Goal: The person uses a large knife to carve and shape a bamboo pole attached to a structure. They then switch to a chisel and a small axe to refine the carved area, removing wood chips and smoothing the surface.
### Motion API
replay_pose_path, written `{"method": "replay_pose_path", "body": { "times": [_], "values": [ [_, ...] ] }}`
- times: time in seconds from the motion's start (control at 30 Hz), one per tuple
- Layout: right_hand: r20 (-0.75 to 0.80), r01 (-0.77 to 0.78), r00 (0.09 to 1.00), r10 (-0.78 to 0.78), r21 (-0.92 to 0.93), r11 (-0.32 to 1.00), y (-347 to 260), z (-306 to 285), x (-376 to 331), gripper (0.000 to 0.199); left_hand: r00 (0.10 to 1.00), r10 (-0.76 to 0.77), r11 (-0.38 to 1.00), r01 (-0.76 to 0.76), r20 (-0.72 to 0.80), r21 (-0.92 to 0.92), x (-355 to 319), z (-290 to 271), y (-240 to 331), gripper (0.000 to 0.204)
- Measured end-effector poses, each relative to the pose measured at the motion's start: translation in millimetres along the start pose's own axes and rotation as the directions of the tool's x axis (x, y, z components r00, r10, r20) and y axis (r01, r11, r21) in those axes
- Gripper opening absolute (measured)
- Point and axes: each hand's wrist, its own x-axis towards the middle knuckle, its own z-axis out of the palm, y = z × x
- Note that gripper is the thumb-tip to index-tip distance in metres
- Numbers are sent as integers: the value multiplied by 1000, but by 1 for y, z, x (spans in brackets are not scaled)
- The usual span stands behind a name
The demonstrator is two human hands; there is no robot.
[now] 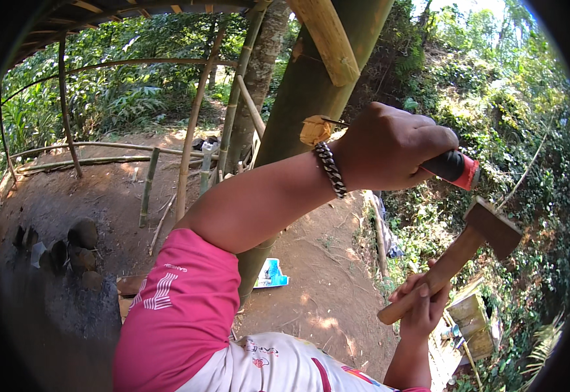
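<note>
My left hand (396,147), with a chain bracelet at the wrist, is closed round a chisel (453,168) with a black and red handle. Its thin metal blade points left, at a pale cut hollow (316,130) in the thick green bamboo post (298,108). Whether the tip touches the wood I cannot tell. Lower on the right, my right hand (422,304) grips a small hatchet (452,258) by its wooden handle. The dark metal head is raised, just below the chisel's butt end and apart from it.
A cut bamboo piece (327,42) slants against the post's upper part. Thinner poles (197,124) and a low bamboo rail (95,159) stand beyond. Dark stones (82,234) lie at left, a blue and white object (272,274) behind the post. Leafy slope at right.
</note>
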Motion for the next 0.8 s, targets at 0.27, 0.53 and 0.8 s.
{"method": "replay_pose_path", "body": {
  "times": [0.27, 0.53, 0.8],
  "values": [
    [17, 446, 892, -451, -195, 874, -63, 40, 40, 49, 1000, 2, 1000, -2, -24, -10, -2, -3, 0, 38],
    [-153, 707, 706, -691, 94, 701, -96, 7, 28, 56, 999, 14, 1000, -14, -31, -23, -5, 2, -4, 39],
    [-137, 507, 861, -489, 152, 849, -108, -1, 14, 39, 1000, -19, 1000, 19, -5, -23, -3, 2, -2, 40]
  ]
}}
